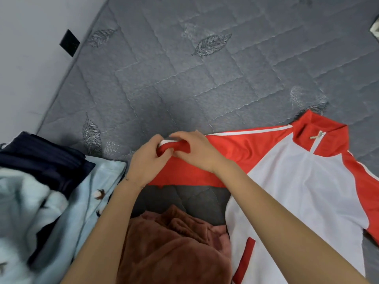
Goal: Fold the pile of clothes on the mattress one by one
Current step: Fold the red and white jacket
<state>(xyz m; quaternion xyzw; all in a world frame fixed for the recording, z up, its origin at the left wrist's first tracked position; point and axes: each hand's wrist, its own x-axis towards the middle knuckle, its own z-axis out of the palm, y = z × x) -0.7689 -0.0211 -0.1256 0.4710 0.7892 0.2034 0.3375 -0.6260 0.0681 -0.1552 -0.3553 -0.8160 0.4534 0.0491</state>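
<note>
Red sleeve cuff (174, 146) is pinched between the left hand (143, 162) and right hand (198, 150). Its red-and-white jersey (297, 191) lies spread on the grey mattress (184, 68), with a brown fleece (174, 247), light-blue garment (61, 206) and navy garment (47, 158) nearby.

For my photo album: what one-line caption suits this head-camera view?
Left hand and right hand pinch the sleeve cuff of a red-and-white jersey on a grey mattress.

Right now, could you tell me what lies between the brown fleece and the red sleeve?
Only a bare strip of grey mattress, between brown fleece and red sleeve, in the head view.
</note>
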